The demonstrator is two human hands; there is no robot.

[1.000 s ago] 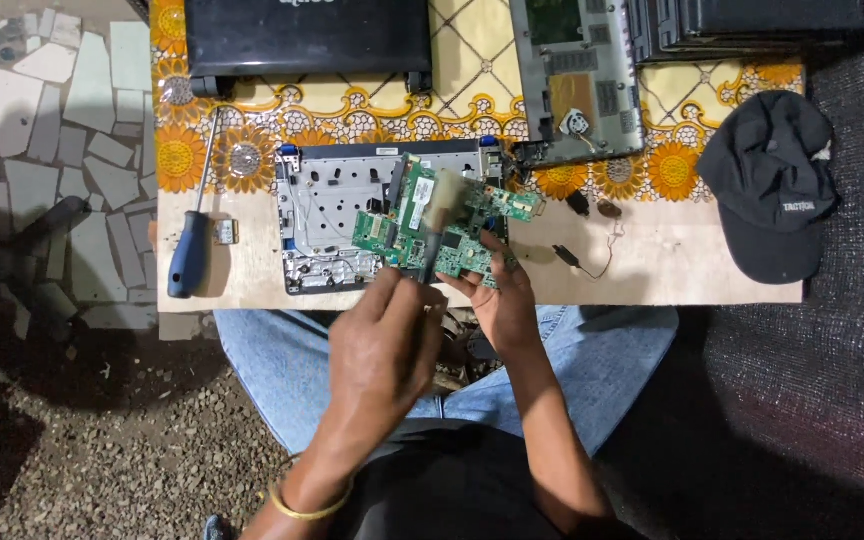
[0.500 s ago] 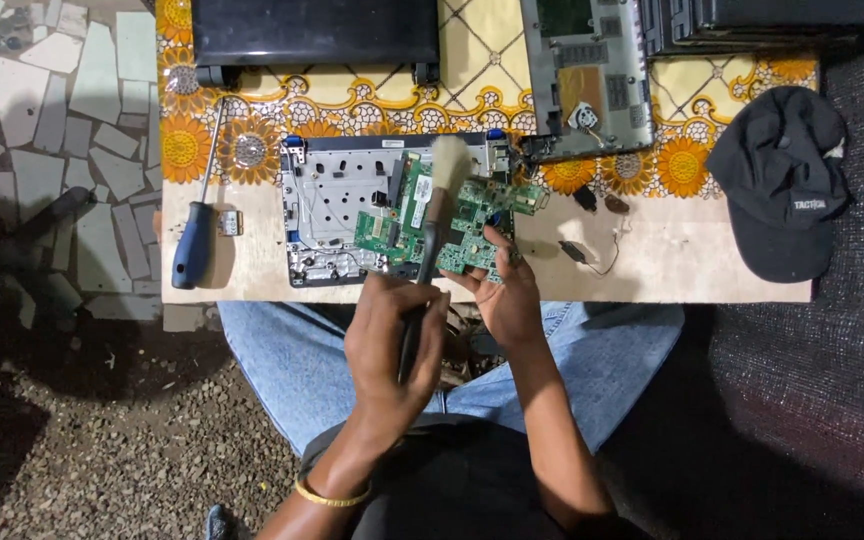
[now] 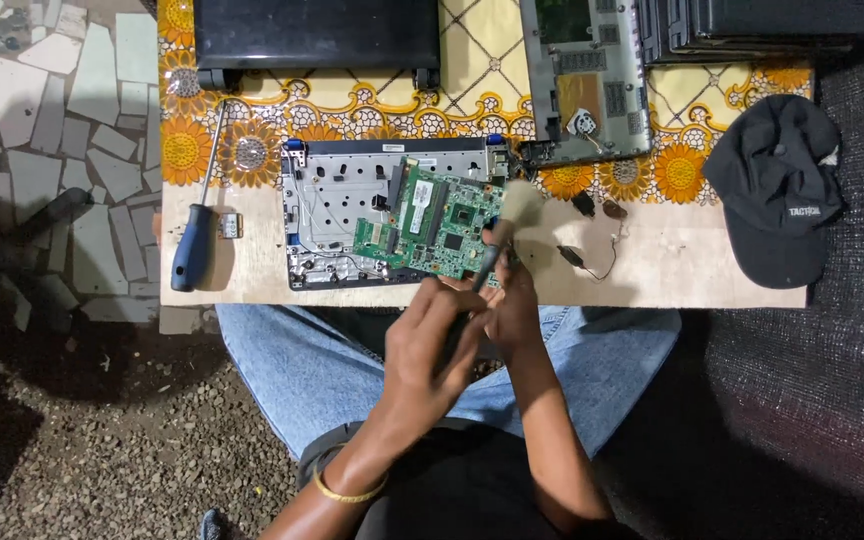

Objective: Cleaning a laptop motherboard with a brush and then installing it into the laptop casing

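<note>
A blue-handled screwdriver (image 3: 195, 235) lay at the left of the pale wooden tabletop (image 3: 672, 270). Right of it sat an open silver laptop base (image 3: 337, 215), and over its right half tilted a green circuit board (image 3: 437, 220). The left hand (image 3: 432, 350), wrist bent upward with a gold bangle (image 3: 347, 492) on it, was curled around the dark handle of a pale-bristled brush (image 3: 504, 228), whose bristles met the board's right end. The right hand (image 3: 510, 300) pinched the board's near right edge from beneath. A black cap (image 3: 777, 185) rested far right.
</note>
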